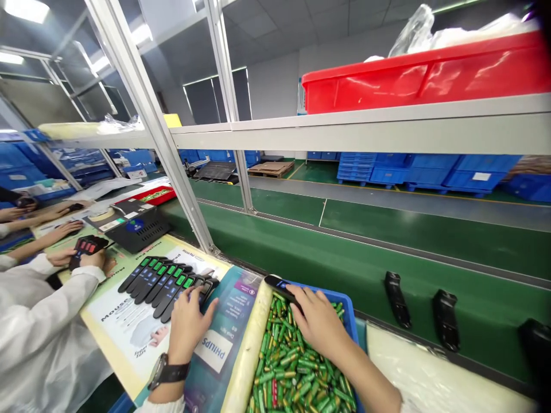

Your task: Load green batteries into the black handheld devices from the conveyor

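My left hand [187,323], with a black watch on the wrist, rests fingers down on the near end of a row of black remote controls [166,282] laid side by side on printed cardboard. Its fingers press on the last remote. My right hand [317,321] lies over a blue bin [344,307] heaped with green batteries [297,367]. It is curled around a black remote [282,288] that sticks out to the left past the fingers.
A green conveyor belt [353,264] runs across, carrying three black remotes [396,299] at the right. A co-worker in white sleeves [38,321] at the left holds a remote. A red tray [422,74] sits on the upper shelf; metal frame posts [172,166] rise ahead.
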`<state>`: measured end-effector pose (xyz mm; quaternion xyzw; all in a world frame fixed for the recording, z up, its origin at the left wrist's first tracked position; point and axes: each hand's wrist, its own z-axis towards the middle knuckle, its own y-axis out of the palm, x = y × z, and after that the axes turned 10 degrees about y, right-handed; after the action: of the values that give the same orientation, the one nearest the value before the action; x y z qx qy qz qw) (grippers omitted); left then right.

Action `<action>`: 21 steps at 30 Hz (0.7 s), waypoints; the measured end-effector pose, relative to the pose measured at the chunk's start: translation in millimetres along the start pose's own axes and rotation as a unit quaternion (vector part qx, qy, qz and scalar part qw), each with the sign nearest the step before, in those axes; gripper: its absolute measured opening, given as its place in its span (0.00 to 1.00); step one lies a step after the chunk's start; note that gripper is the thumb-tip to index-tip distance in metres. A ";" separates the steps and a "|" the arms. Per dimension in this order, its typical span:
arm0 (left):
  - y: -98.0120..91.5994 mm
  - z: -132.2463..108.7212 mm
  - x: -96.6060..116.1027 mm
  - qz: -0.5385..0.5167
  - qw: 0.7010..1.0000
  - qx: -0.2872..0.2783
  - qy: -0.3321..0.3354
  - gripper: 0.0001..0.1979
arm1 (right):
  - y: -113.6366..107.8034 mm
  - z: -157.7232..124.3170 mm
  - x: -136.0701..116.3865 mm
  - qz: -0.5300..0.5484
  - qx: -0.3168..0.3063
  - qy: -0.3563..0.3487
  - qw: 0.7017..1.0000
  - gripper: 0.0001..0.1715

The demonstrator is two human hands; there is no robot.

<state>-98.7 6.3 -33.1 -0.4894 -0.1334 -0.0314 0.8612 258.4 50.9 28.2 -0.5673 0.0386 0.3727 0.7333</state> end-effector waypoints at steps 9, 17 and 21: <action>15.4 -8.2 -23.9 0.082 0.996 0.012 0.033 0.22 | -64.0 23.2 113.7 0.068 0.196 0.366 0.907 0.31; -12.6 -3.3 48.9 -0.164 0.955 0.083 0.232 0.14 | -45.0 20.3 137.6 -0.042 0.079 0.439 0.894 0.49; -29.5 -9.9 102.1 -0.242 0.915 0.022 0.323 0.19 | -29.3 6.2 30.7 0.184 -0.161 0.061 0.968 0.44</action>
<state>-3.9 -9.7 13.4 -0.3860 0.0366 -0.3924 0.8341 295.6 69.4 39.3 -0.6830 0.1261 0.4672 0.5471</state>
